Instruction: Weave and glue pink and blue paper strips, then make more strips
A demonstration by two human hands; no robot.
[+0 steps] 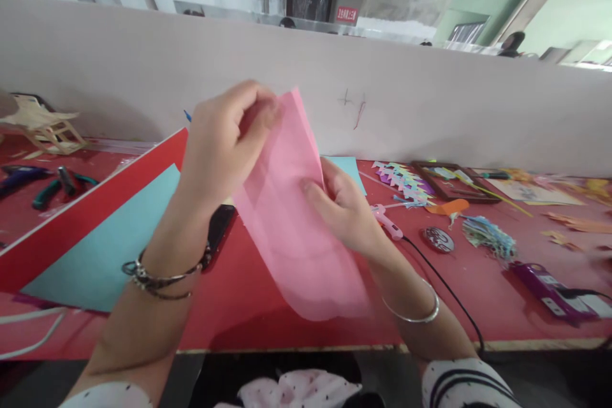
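Observation:
A sheet of pink paper (291, 229), folded over on itself, is held up above the red table between both hands. My left hand (229, 134) pinches its upper left corner with the fingers curled over. Lower down, my right hand (342, 207) grips the right edge, thumb on the front face and fingers behind. The paper's rounded lower end hangs loose just over the tabletop. Behind my left wrist a dark phone (220, 226) lies partly hidden. To the right of my right hand sits a pink hot glue gun (388, 223) with a black cord.
On the left, a red board with light blue paper (119, 248) leans at a slant, near pliers (67, 188) and a small wooden chair model (45, 127). A purple power strip (549, 293), paper scraps and a dark frame (452, 182) lie right. A white partition (430, 95) bounds the back.

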